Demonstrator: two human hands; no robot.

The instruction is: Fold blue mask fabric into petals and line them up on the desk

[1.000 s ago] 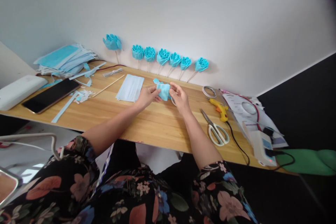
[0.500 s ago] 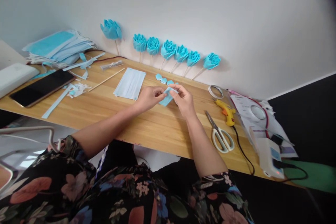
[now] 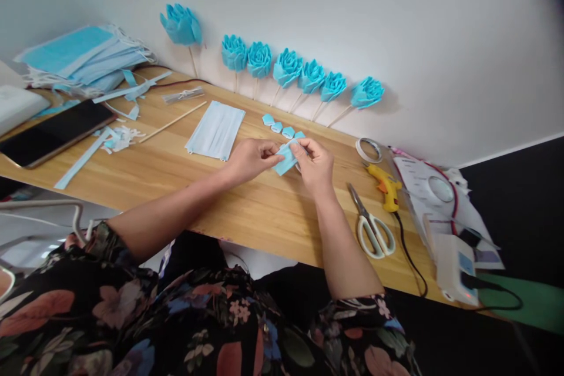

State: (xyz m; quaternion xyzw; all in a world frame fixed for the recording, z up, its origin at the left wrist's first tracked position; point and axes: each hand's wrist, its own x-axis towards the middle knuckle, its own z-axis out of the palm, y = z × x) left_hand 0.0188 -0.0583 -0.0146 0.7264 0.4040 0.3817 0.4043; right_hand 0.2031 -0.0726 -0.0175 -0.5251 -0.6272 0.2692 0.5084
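Wooden tabletop [image 3: 264, 217] leaves bare space nearer than the hands [image 3: 288, 164].

Tabletop [image 3: 273, 223]: honey-tan, streaked with darker wood grain. Blossoms [image 3: 287, 68]: bright turquoise; sticks [image 3: 191, 61], pale beige. Held piece [image 3: 286, 160]: light blue. Flat mask [image 3: 217, 130]: pale bluish white, lined with pleats. Glue gun [image 3: 386, 188]: yellow, orange trigger. Scissors [image 3: 372, 232]: silver-grey blades, cream-white handles. Phone [image 3: 55, 132]: black face, gold-toned edge. Garment [image 3: 211, 329]: black, patterned with coral, blue and pink flowers and green leaves. Wall [image 3: 308, 6]: greyish white.
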